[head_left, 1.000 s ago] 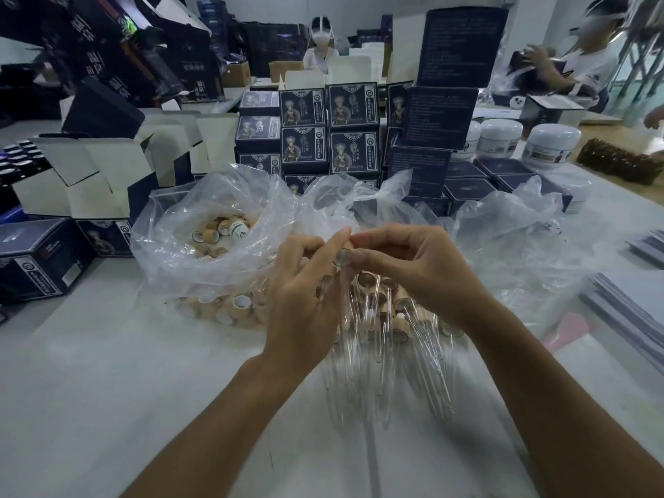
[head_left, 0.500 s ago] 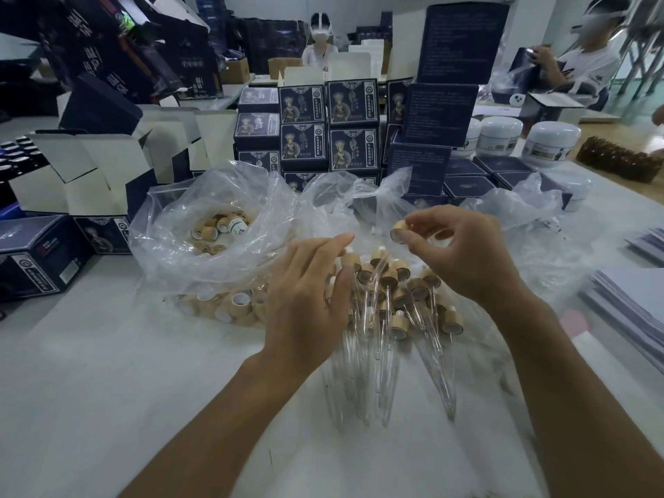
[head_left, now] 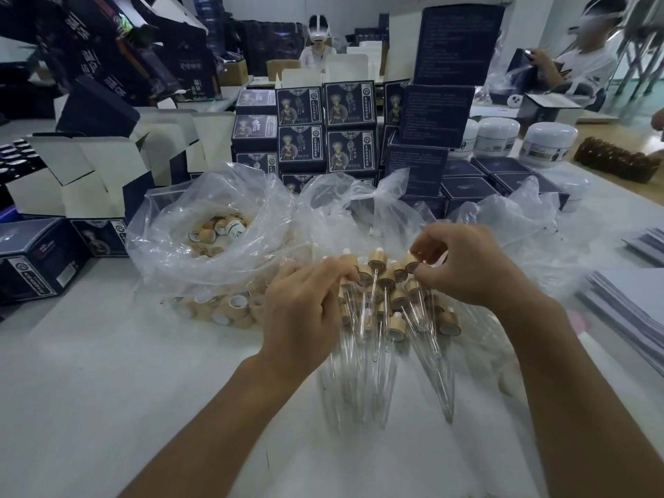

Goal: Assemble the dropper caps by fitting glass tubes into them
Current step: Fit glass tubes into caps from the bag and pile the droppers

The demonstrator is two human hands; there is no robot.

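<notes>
The person is working between fits: the right hand [head_left: 467, 267] is pinching a wooden dropper cap [head_left: 412, 263] between thumb and forefinger at about one o'clock from the middle of the table [head_left: 90, 372], while the left hand [head_left: 305, 310] is reaching with curled fingers into the heap of finished droppers [head_left: 388, 303] at twelve. Whether the left fingers are actually gripping a glass tube I cannot tell, since they are hiding their own tips and the glass is nearly invisible against the plastic.

The finished droppers are lying in a fan, wooden collars toward twelve and glass tips [head_left: 373, 361] pointing toward six. Loose unfitted caps [head_left: 230, 307] are spilling from the clear plastic bag [head_left: 201, 246] at ten o'clock, with more sitting inside it.

My reading is that the next move is calling for a tube end to be brought to the open underside of the held cap and pressed straight in, gently, as the glass looks thin. Both forearms are coming in from six, wrists raised, hands close together but apart.
</notes>
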